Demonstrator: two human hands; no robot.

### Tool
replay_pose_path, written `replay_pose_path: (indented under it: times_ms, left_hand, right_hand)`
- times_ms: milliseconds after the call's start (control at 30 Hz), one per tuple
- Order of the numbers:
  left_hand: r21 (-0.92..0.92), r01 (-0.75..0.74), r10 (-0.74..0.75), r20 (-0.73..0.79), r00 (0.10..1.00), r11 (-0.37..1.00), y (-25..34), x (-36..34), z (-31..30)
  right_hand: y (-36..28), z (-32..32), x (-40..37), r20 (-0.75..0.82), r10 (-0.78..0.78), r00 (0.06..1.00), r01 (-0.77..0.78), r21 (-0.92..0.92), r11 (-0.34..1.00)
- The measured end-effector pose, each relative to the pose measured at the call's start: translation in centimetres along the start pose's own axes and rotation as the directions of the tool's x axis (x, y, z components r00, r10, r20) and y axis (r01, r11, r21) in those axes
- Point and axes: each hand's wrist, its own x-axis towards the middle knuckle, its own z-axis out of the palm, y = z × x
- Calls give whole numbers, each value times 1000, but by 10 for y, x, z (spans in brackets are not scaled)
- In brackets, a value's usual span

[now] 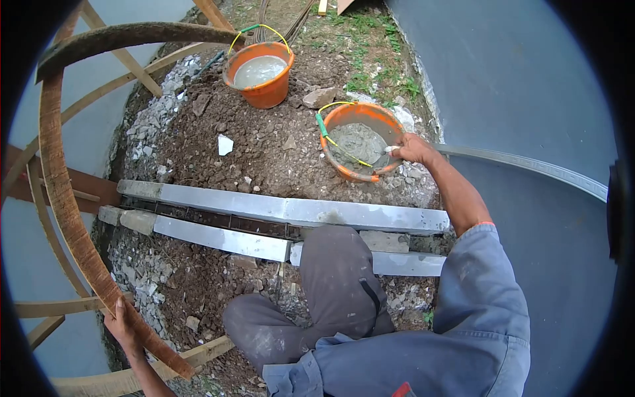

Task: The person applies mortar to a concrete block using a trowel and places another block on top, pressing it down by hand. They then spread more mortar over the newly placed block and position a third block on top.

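My right hand (413, 148) is closed at the right rim of an orange bucket (350, 174). It grips what looks like a trowel (390, 150), whose lower part is in the grey mortar (357, 142). The bucket's yellow wire handle, with a green grip (322, 124), leans over the left rim and the mortar. At the lower left, my left hand (120, 325) holds the edge of a rough wooden board (86, 231) that is part of a timber frame. My left fingers are only partly visible.
A second orange bucket (271, 92) with greyish liquid stands farther back. Two rows of pale concrete blocks (225, 202) cross in front of my knees, with rebar in the gap between. Grey walls (516, 86) flank the rubble-strewn soil (264, 155). A long metal straightedge (529, 165) lies to the right.
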Motion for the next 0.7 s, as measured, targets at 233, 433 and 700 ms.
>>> replay_pose_path:
  times_ms: [233,433,700]
  left_hand:
    - [2,-25,25,40,999,1000,3,2,4]
    - [-16,-17,18,56,998,1000,3,4,5]
    - [18,38,-39,70,997,999,11,5,7]
  right_hand:
    - [16,12,-29,-149,32,988,16,311,950]
    - [9,-3,-73,-284,143,948,-37,348,937]
    - [-10,24,-210,-340,365,867,-122,564,817]
